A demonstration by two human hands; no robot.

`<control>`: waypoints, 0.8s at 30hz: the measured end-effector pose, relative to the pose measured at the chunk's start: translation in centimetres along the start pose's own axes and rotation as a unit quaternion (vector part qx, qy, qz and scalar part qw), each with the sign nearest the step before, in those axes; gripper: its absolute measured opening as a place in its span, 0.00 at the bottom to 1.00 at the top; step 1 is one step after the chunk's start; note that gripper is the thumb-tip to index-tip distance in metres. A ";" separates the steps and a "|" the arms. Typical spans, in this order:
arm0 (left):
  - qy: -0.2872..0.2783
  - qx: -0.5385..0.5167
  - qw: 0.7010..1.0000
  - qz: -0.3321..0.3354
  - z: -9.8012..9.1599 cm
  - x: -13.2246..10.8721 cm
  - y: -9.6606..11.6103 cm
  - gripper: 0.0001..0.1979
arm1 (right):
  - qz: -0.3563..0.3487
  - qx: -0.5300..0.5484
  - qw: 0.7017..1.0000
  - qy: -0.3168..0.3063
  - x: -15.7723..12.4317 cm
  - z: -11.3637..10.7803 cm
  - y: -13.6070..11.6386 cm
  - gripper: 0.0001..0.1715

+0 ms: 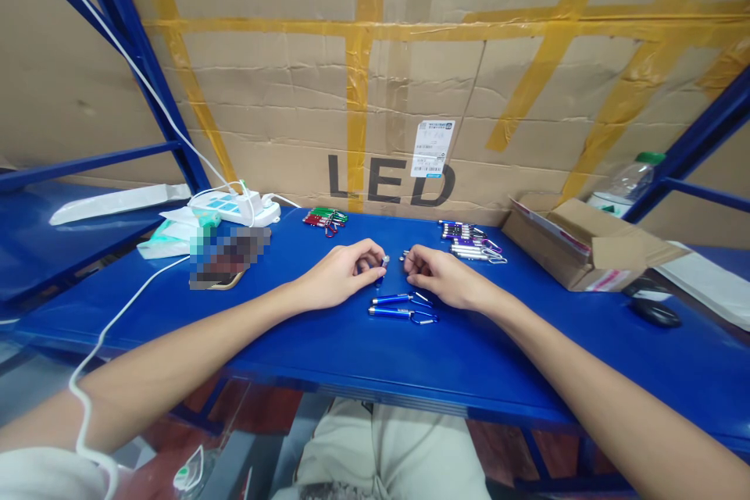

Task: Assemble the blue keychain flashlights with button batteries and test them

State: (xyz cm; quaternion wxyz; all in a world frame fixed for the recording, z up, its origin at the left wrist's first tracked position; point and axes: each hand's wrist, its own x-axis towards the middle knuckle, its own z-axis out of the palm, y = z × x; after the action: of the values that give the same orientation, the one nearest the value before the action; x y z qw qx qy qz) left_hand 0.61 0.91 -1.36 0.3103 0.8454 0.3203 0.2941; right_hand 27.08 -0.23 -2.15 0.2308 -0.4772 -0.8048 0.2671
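Note:
My left hand (pixel 343 272) rests on the blue table (pixel 328 344), fingers curled round a small blue keychain flashlight (pixel 382 266) whose silver tip pokes out to the right. My right hand (pixel 437 273) lies a few centimetres to the right, fingers pinched on a small metal part (pixel 405 256) that I cannot name. Two more blue keychain flashlights (pixel 398 305) with clips lie side by side just in front of both hands.
Red and green flashlights (pixel 325 219) lie at the back left, purple and silver flashlights (pixel 472 242) at the back right. An open cardboard box (pixel 586 246), a black mouse (pixel 656 312), a white power strip (pixel 234 207), a tissue pack (pixel 169 238) and a taped "LED" carton behind.

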 end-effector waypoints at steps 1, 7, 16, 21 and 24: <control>0.000 0.001 1.000 0.001 0.0 0.0 0.0 0.12 | 0.002 0.000 1.000 -0.001 0.0 0.0 0.0 0.03; -0.001 0.004 1.000 -0.001 0.0 0.0 -0.1 0.12 | -0.004 -0.028 1.000 -0.005 -0.3 0.0 -0.2 0.02; 0.000 0.010 1.000 0.000 0.0 0.0 -0.1 0.13 | -0.006 -0.033 0.999 -0.008 -0.4 -0.1 -0.6 0.01; 0.000 0.009 1.000 0.000 0.0 0.0 0.1 0.12 | 0.014 -0.032 0.999 -0.018 -0.3 -0.1 -0.7 0.02; -0.001 0.008 1.000 -0.002 0.0 0.0 0.1 0.12 | 0.012 -0.017 1.000 -0.015 -0.3 -0.1 -0.6 0.02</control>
State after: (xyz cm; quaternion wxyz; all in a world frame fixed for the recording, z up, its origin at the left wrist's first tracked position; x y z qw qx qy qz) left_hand 0.66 0.86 -1.22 0.3044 0.8472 0.3245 0.2903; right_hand 26.84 -0.74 -1.69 0.2072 -0.4863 -0.8071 0.2629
